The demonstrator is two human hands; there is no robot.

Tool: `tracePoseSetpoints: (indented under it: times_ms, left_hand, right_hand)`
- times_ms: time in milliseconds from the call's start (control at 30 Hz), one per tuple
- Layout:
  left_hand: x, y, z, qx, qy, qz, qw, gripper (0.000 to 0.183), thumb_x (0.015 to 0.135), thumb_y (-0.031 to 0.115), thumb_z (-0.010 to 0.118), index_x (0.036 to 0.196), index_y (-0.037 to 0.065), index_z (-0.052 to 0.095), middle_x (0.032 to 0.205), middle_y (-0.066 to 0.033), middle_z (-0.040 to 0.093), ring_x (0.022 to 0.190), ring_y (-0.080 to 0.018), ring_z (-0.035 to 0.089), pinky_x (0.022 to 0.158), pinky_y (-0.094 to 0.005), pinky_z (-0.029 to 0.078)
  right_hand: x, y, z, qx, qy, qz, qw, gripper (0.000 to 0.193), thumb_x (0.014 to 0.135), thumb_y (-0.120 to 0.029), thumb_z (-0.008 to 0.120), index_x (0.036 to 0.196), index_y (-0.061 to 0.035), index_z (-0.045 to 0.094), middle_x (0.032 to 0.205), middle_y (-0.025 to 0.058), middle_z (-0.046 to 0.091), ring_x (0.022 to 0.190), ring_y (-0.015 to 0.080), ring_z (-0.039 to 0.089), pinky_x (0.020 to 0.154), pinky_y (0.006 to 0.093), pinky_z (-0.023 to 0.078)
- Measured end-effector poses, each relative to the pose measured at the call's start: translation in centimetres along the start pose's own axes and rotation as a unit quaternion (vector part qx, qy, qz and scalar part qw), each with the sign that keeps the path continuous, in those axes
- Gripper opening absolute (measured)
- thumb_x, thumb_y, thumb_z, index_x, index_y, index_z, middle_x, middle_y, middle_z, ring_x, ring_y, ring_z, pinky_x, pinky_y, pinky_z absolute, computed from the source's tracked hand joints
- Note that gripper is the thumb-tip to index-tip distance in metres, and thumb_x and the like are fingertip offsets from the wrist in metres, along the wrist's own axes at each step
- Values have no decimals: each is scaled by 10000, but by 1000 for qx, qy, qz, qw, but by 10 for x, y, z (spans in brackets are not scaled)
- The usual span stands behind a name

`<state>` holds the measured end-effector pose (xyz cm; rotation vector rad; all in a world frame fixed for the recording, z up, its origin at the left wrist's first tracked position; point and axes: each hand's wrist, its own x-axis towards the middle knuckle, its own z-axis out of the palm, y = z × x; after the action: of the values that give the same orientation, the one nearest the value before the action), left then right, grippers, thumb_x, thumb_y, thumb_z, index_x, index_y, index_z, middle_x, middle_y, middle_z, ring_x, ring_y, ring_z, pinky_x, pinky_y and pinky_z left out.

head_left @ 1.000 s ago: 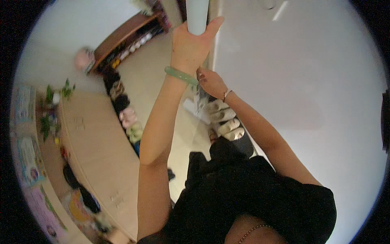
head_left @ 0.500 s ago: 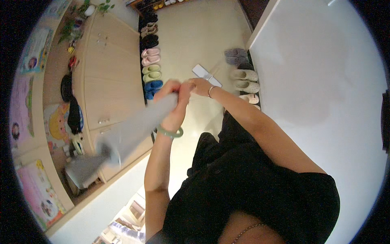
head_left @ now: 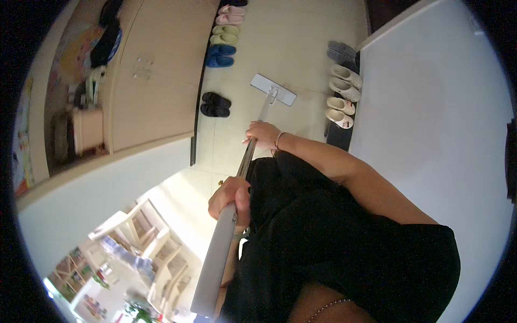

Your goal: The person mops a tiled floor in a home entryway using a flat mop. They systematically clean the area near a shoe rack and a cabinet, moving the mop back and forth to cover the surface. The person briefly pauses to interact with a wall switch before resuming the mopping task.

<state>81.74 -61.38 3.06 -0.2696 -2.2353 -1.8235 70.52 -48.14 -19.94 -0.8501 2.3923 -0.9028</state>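
Observation:
Both hands are wrapped round the long pole of a flat mop. My left hand grips it higher up, at the lower end of the wide grey handle, close to my black shirt. Farther along, my right hand closes on the slimmer metal part. The mop's pale rectangular head lies flat on the light floor, beyond my right hand. Part of the left forearm is hidden behind the handle.
On the left stands a wooden cabinet with black slippers, blue shoes and green shoes along its foot. Cream clogs and grey slippers line the white panel at right. Furniture shows at lower left.
My left hand has come back toward my body and the pole has swung down. The hands are now farther apart, the mop head shows fully, and the view has shifted along the floor.

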Motion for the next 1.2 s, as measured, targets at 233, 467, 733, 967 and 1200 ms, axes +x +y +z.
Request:
tracePoseSetpoints:
  times_ms: [233, 467, 733, 967, 1200]
  left_hand:
    - [-122, 63, -26, 4, 103, -20, 994, 140, 872, 6, 563, 742, -5, 512, 636, -129, 572, 555, -233, 569, 514, -319, 467]
    - [-192, 62, -25, -41, 120, 32, 991, 145, 810, -34, 596, 696, 8, 517, 594, -105, 529, 527, -243, 530, 513, -331, 473]
    - [-286, 51, -70, -13, 136, 12, 991, 192, 944, 52, 513, 756, 46, 474, 598, -78, 518, 566, -212, 533, 604, -398, 509]
    - [-403, 73, -178, -36, 199, -35, 979, 158, 840, -58, 511, 711, 27, 478, 608, -105, 538, 557, -252, 544, 587, -382, 514]
    - [-502, 147, -287, 3, 201, -116, 973, 294, 913, 136, 606, 665, 57, 470, 558, -65, 512, 501, -186, 478, 547, -372, 479]
  right_hand:
    - [-60, -94, 75, 66, -92, -88, 990, 253, 852, -360, 624, 778, -118, 628, 795, 64, 623, 899, 254, 601, 813, 414, 484]
    - [-82, -98, 109, -42, -177, -110, 977, 79, 804, -238, 621, 798, -159, 622, 879, 30, 633, 886, 254, 636, 742, 413, 512]
    - [-91, -123, 185, -105, -225, -125, 961, 216, 832, -383, 628, 750, -184, 638, 818, 21, 653, 878, 253, 626, 755, 427, 450]
    - [-125, -232, 307, -94, -195, -110, 970, 173, 850, -386, 612, 820, -231, 680, 833, -7, 659, 946, 202, 607, 838, 398, 383]
    - [-170, -380, 420, -34, -195, -168, 966, 304, 930, -420, 521, 805, -186, 669, 818, -1, 664, 913, 204, 621, 822, 414, 394]
